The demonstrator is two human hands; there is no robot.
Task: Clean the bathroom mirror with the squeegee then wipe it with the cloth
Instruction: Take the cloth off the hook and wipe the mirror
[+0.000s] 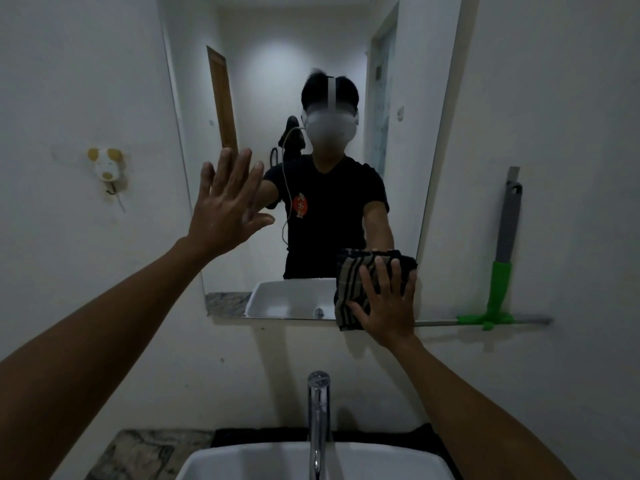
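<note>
Wipe stage under way. Right hand (pixel 388 299), fingers spread flat, presses the striped cloth (pixel 360 285) against the lower right corner of the mirror (pixel 311 46). Left hand (pixel 227 199), fingers spread and straight, rests open on or just off the glass at the mirror's left side; contact cannot be confirmed. Squeegee (pixel 502 271) is set aside, leaning on the wall right of the mirror. Risks: a bare left palm on the glass would likely leave prints on cleaned surface; cloth is bunched, overhanging the mirror's bottom edge, so it may slip from under flat fingers and drop toward the tap (pixel 318 410) and basin (pixel 277 462) below the mirror.
</note>
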